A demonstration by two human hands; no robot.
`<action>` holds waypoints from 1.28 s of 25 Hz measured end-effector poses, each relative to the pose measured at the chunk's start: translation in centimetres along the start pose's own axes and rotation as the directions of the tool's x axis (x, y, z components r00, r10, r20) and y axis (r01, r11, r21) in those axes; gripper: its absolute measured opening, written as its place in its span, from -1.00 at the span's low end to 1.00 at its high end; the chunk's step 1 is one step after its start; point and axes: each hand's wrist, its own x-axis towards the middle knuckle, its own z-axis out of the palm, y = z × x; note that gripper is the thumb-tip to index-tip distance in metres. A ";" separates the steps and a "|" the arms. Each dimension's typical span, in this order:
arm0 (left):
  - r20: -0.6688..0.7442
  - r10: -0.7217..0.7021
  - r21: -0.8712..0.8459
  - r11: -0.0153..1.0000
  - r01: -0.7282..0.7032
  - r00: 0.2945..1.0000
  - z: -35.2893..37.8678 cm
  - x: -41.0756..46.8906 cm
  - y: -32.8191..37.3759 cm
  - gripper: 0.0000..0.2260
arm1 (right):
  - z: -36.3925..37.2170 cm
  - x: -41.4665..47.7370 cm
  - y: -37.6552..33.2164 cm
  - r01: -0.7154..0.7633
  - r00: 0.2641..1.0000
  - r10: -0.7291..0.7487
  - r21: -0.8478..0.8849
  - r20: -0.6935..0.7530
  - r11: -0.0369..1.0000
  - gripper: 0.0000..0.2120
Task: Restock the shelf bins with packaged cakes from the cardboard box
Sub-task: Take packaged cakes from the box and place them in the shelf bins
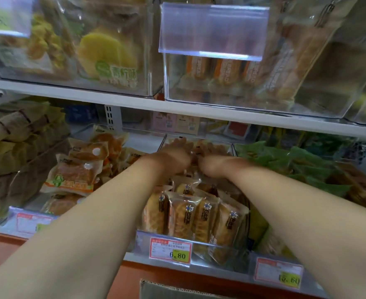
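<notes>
We record the packaged cakes point(190, 214) standing upright in a row at the front of the middle bin point(240, 263) on the lower shelf. Both forearms extend over them, nearly straight. The left hand point(175, 151) and right hand point(210, 157) meet at the back of that bin, close together. Motion blur smears the fingers, so we cannot tell whether either hand holds a packet. Only a corner of the cardboard box point(167, 291) shows, cut off by the lower edge.

packaged cakes point(196, 214) in shelf bin point(220, 248), above cardboard box point(156, 289)
</notes>
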 end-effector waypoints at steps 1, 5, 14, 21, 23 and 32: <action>-0.038 -0.013 -0.117 0.993 0.008 0.999 -1.3 -1.6 0.1 -0.51 | -1.0 -1.8 0.4 0.075 0.997 -0.074 0.056 -0.028 0.996 -0.48; -0.255 -0.052 -0.119 0.993 0.022 0.966 -2.3 -10.1 -1.4 -0.58 | -3.8 -11.9 1.3 0.281 0.959 -0.282 0.091 0.000 0.955 -0.52; -0.335 0.001 -0.220 0.972 -0.079 0.942 3.8 -13.3 -2.7 -0.58 | 3.5 -13.9 -2.6 0.174 0.974 -0.180 -0.052 -0.136 0.983 -0.43; -0.321 -0.158 -0.507 0.861 -0.028 0.934 2.6 -14.1 -4.0 -0.50 | 4.7 -14.4 -2.9 0.050 0.978 -0.077 -0.141 -0.193 0.989 -0.31; -0.276 -0.154 -0.568 0.822 -0.032 0.949 2.4 -14.1 -4.9 -0.48 | 3.1 -14.3 -2.3 0.106 0.982 -0.119 -0.093 -0.150 0.990 -0.35; -0.225 -0.126 -0.637 0.769 -0.049 0.966 2.5 -12.7 -6.0 -0.51 | 3.2 -9.9 -3.4 0.200 0.978 -0.203 -0.062 -0.040 0.978 -0.45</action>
